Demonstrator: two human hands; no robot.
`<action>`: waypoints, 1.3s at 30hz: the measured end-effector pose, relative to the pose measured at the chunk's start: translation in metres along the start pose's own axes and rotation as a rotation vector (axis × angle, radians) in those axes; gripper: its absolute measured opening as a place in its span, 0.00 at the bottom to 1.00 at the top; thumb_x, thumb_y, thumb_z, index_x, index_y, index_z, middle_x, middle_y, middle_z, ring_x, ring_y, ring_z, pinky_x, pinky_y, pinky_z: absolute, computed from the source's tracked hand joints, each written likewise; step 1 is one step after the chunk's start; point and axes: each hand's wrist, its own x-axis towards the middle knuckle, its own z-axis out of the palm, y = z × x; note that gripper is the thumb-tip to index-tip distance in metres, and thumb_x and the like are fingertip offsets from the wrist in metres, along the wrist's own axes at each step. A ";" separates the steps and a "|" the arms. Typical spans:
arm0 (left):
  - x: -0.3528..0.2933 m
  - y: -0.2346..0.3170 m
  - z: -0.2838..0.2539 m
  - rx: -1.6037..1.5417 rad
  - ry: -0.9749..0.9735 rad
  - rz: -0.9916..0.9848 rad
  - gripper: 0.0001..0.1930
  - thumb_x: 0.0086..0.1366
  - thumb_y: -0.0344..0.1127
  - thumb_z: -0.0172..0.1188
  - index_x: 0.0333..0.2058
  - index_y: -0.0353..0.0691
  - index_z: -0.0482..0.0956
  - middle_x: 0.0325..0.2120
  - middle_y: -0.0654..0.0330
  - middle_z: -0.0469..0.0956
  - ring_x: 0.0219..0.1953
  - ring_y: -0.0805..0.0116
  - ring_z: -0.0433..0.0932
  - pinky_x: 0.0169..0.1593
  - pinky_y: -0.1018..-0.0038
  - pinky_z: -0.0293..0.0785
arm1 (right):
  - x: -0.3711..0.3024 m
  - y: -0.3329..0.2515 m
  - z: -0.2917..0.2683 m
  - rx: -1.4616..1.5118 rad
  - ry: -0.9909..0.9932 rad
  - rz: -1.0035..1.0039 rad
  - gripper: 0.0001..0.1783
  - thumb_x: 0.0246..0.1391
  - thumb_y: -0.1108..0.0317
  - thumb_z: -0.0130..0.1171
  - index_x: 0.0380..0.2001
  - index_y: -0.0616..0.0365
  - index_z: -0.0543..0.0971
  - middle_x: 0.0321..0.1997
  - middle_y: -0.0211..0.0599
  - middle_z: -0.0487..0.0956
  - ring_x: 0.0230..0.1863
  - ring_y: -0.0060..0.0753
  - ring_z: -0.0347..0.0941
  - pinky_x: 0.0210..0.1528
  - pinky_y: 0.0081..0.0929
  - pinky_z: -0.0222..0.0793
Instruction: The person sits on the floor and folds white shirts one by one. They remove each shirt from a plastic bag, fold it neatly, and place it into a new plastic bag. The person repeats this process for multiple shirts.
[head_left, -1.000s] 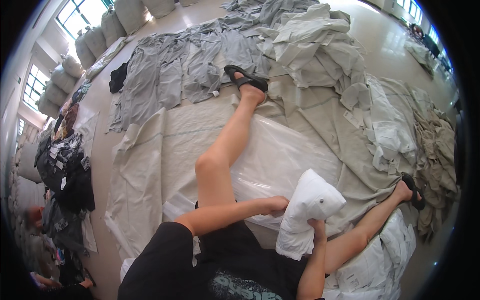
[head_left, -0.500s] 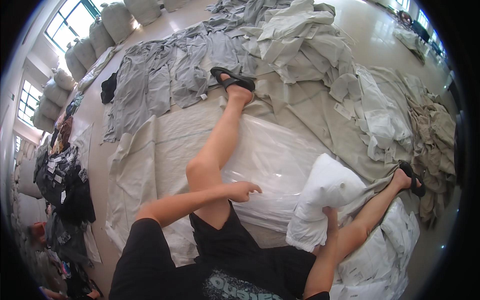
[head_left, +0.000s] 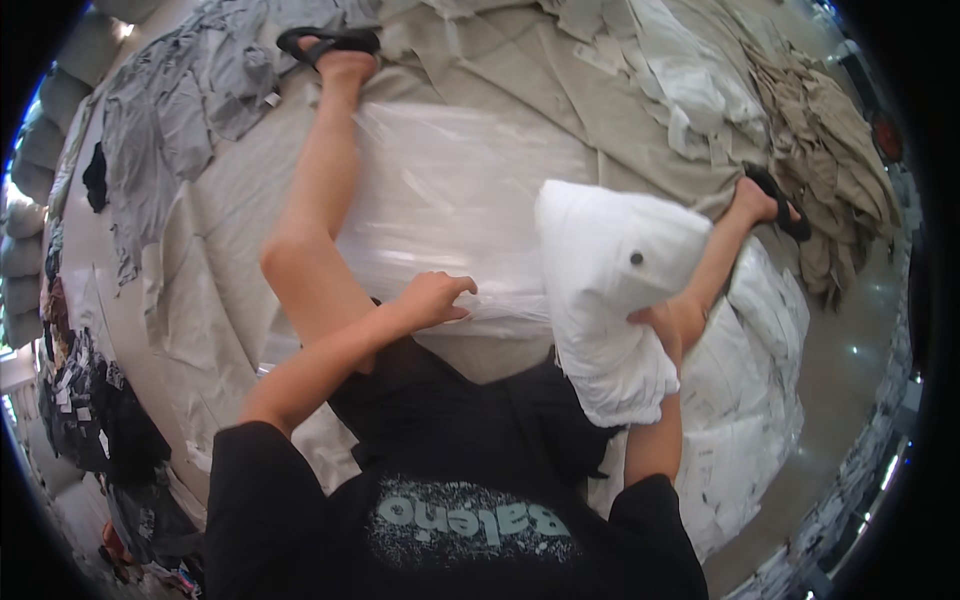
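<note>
My right hand grips a folded white garment with a dark button and a gathered edge. The thumb and part of the palm show beside the cloth; the other fingers are hidden behind it. My left hand is over the near edge of a stack of clear plastic bags, which lies flat between my legs. Its fingers are loosely curved, with a gap between forefinger and thumb and nothing visible in it. The garment's left side hangs over the right part of the plastic.
White bagged garments are piled beside my right leg. A beige cloth covers the floor under me. Grey garments lie at the far left, white ones at the far right, and brown ones beyond my right foot. Dark clothes are heaped at left.
The view has tilted down and shifted. My right hand has turned the white garment, so its dark button now shows. My left hand stays near the plastic's near edge, its fingers more curved.
</note>
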 end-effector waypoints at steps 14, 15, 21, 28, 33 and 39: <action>0.004 0.009 -0.032 -1.032 0.117 -0.248 0.18 0.81 0.39 0.64 0.61 0.36 0.86 0.37 0.70 0.84 0.39 0.81 0.78 0.45 0.76 0.79 | 0.037 0.019 0.085 -0.569 -0.548 0.007 0.31 0.52 0.64 0.80 0.59 0.60 0.84 0.56 0.40 0.89 0.57 0.30 0.82 0.62 0.31 0.76; 0.002 0.007 -0.034 -1.089 0.168 -0.244 0.18 0.81 0.37 0.63 0.62 0.36 0.85 0.37 0.70 0.83 0.39 0.82 0.78 0.44 0.77 0.78 | 0.039 0.018 0.086 -0.561 -0.546 -0.019 0.32 0.52 0.64 0.80 0.60 0.60 0.84 0.56 0.41 0.90 0.57 0.30 0.82 0.63 0.31 0.76; -0.011 0.004 -0.052 -0.957 0.435 -0.173 0.19 0.82 0.30 0.56 0.67 0.37 0.81 0.31 0.73 0.78 0.31 0.84 0.71 0.35 0.81 0.70 | 0.058 -0.015 0.083 -0.691 -0.553 -0.030 0.31 0.52 0.62 0.79 0.59 0.59 0.85 0.54 0.42 0.90 0.56 0.32 0.83 0.62 0.31 0.76; -0.050 0.055 -0.065 -0.825 0.391 -0.232 0.22 0.80 0.28 0.56 0.70 0.40 0.78 0.25 0.70 0.71 0.28 0.81 0.67 0.34 0.79 0.66 | 0.073 -0.027 0.060 -0.901 -0.234 -0.018 0.28 0.51 0.59 0.78 0.54 0.58 0.87 0.49 0.44 0.91 0.51 0.38 0.86 0.58 0.34 0.78; -0.031 0.076 -0.047 -0.672 0.590 -0.186 0.25 0.74 0.21 0.55 0.67 0.36 0.79 0.24 0.69 0.71 0.27 0.79 0.66 0.32 0.75 0.65 | 0.079 -0.004 0.064 -1.216 -0.008 0.012 0.29 0.51 0.48 0.73 0.51 0.55 0.88 0.48 0.51 0.90 0.51 0.55 0.86 0.55 0.42 0.80; -0.026 0.076 -0.046 -0.322 0.761 -0.132 0.19 0.66 0.21 0.60 0.55 0.35 0.86 0.24 0.63 0.74 0.27 0.71 0.72 0.36 0.69 0.68 | 0.076 0.018 0.080 -1.410 0.159 -0.020 0.25 0.51 0.48 0.70 0.38 0.62 0.88 0.40 0.54 0.89 0.43 0.59 0.88 0.50 0.48 0.83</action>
